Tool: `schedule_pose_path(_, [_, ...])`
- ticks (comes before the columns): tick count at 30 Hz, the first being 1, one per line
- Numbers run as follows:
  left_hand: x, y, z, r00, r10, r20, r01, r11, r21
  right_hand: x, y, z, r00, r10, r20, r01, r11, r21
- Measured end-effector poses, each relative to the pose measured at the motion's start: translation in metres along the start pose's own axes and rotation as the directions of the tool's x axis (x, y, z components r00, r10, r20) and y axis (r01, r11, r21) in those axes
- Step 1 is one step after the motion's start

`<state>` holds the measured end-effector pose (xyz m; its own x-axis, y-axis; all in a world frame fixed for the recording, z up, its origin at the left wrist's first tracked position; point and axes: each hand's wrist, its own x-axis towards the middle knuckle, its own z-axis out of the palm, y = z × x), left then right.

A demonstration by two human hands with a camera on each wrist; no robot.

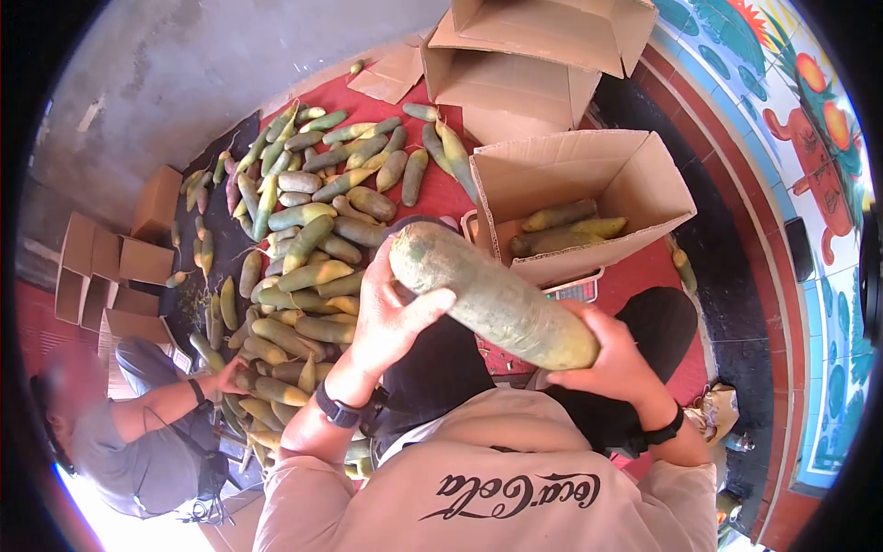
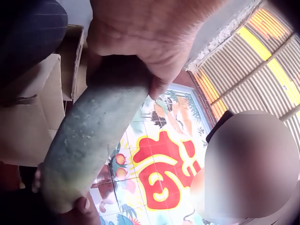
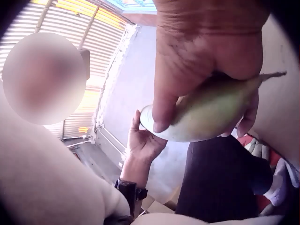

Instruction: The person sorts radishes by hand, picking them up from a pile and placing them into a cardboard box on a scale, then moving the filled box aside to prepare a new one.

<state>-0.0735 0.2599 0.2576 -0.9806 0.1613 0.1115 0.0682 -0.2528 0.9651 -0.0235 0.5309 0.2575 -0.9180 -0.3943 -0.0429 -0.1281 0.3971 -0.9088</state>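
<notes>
A large pale green radish (image 1: 492,296) is held up in both hands above the lap. My left hand (image 1: 386,317) grips its thick upper-left end, the thumb lying along its side. The other end rests in my right hand (image 1: 612,361), whose fingers curl round it. In the left wrist view the radish (image 2: 89,131) hangs from the left hand (image 2: 145,42), with the other hand's fingertips at its far end. In the right wrist view a thin root tail sticks out of the radish (image 3: 211,110) beside the right hand (image 3: 206,56).
An open cardboard box (image 1: 644,198) with several radishes stands ahead on the right, partly over a scale (image 1: 579,287). Many radishes (image 1: 303,248) lie piled on a red cloth ahead and left. Another person (image 1: 156,432) reaches into the pile from the left. Empty boxes (image 1: 515,83) stand behind.
</notes>
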Motion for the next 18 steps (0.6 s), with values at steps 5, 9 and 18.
schedule_pose_path(5, [0.017,-0.03,-0.015,0.966,0.228,0.118,-0.257,0.875,0.41,0.006,-0.005,-0.041,0.963,-0.101,-0.248,0.02,0.951,-0.309])
schedule_pose_path(9, [0.018,-0.044,-0.019,0.939,0.305,0.16,-0.34,0.751,0.566,0.022,-0.006,-0.078,0.933,-0.039,-0.358,-0.099,0.928,-0.358])
schedule_pose_path(18, [0.019,-0.052,-0.016,0.873,0.423,0.244,-0.474,0.616,0.629,0.093,0.011,-0.143,0.98,0.041,-0.193,-0.188,0.489,-0.852])
